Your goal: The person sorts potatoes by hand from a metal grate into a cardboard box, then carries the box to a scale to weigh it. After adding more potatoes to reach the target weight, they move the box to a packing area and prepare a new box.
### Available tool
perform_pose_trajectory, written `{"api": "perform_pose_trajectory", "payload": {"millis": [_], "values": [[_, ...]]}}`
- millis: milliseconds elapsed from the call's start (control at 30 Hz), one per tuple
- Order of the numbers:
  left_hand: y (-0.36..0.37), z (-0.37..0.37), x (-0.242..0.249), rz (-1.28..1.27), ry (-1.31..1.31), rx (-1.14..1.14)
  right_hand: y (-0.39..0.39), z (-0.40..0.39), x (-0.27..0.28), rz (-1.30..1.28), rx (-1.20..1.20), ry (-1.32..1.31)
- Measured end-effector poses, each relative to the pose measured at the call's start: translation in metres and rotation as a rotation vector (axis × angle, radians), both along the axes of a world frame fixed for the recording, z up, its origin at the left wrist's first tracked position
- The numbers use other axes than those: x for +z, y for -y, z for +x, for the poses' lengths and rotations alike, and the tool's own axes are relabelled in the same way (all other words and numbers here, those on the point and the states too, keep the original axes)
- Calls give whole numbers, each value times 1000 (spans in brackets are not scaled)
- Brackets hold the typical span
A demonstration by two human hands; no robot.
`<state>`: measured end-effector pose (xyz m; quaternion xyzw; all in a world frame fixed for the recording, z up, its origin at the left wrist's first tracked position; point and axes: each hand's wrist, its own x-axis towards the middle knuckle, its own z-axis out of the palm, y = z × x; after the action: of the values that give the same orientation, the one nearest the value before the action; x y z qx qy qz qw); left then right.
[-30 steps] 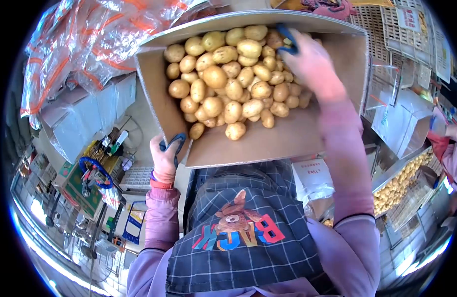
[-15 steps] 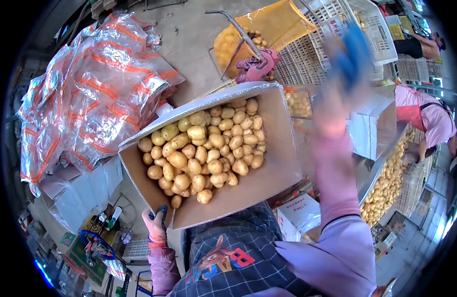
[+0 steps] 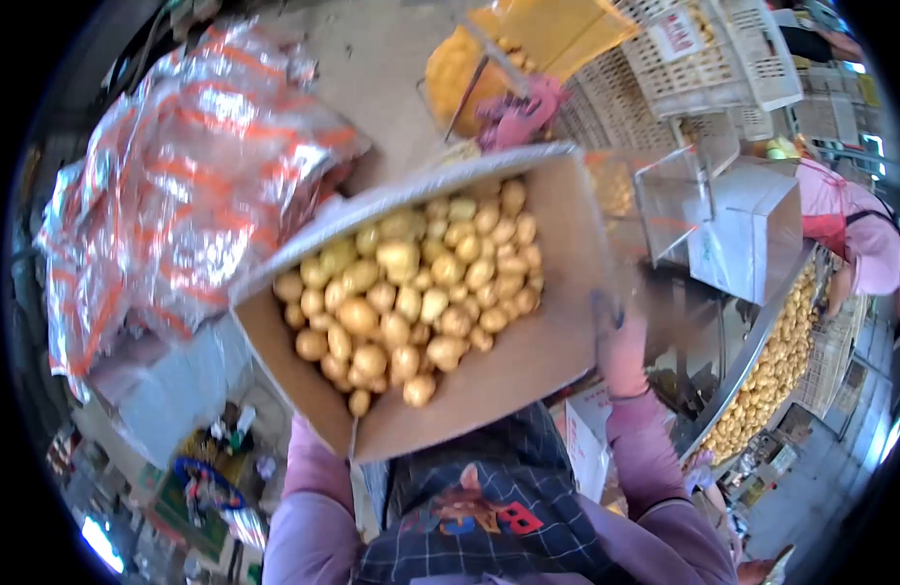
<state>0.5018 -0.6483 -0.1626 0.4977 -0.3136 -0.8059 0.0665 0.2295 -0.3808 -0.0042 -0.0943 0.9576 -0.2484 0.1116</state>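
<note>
An open cardboard box [image 3: 489,390] is tilted in front of my body. Many yellow potatoes [image 3: 401,302] are heaped inside it, mostly toward its far and left sides. At the box's right wall is my right hand [image 3: 622,343], in a dark blue glove that leaves part of it bare, gripping the edge; motion blurs its outline. My left forearm runs up behind the box's lower left corner, and the left hand itself is hidden by the cardboard.
Clear plastic bags with orange stripes [image 3: 196,195] are piled at left. An orange mesh sack [image 3: 455,83] and white plastic crates [image 3: 693,63] stand ahead. On the right, a trough of potatoes [image 3: 762,370] runs past a white box [image 3: 732,244]; a person in pink [image 3: 849,229] bends beside it.
My right hand has come down from the upper right to the box's right side. My left hand has gone from the near left corner to behind the box. The box shifted slightly right.
</note>
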Motion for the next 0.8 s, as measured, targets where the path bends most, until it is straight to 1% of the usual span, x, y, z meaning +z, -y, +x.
{"api": "perform_pose_trajectory", "payload": {"millis": [67,133,167,200,233,267,300,333,400,433,467,500,533,567,600,633,700,800], "values": [[2,0,-2,-9,1,-21,-13,-15,9,39,39,-68],[8,-4,-3,-10,-9,24,-63,-49,-23,-231,-255,269],[10,-3,0,-14,6,74,-82,-60,-36,-267,-326,321],[17,5,2,-33,37,163,-79,-70,-36,-298,-391,354],[23,18,-3,-69,75,257,-76,-72,-39,-264,-391,301],[39,111,-115,-88,-28,337,-65,-59,-32,-229,-402,246],[47,112,-124,-332,166,433,-42,-42,-20,-172,-345,190],[44,153,-134,95,66,687,-11,-22,-7,20,-188,97],[34,183,-114,277,291,657,11,-2,-10,42,-57,-67],[23,185,-97,147,218,544,9,6,-13,48,-52,-51],[8,175,-69,16,150,431,6,11,-17,-115,-130,30],[0,163,-41,-3,75,410,6,11,-24,-285,-202,108],[-3,142,-8,93,-51,430,4,14,-24,-231,-176,93],[-10,140,2,-15,20,311,2,16,-20,-180,-170,112],[-10,136,4,-126,74,182,4,15,-19,-138,-169,116],[-17,136,-9,-195,97,185,5,12,-20,-142,-176,110],[-13,117,-16,-141,88,179,4,5,-20,-215,-165,104],[-1,84,-26,-60,31,139,8,5,-17,-192,-188,121]]}}
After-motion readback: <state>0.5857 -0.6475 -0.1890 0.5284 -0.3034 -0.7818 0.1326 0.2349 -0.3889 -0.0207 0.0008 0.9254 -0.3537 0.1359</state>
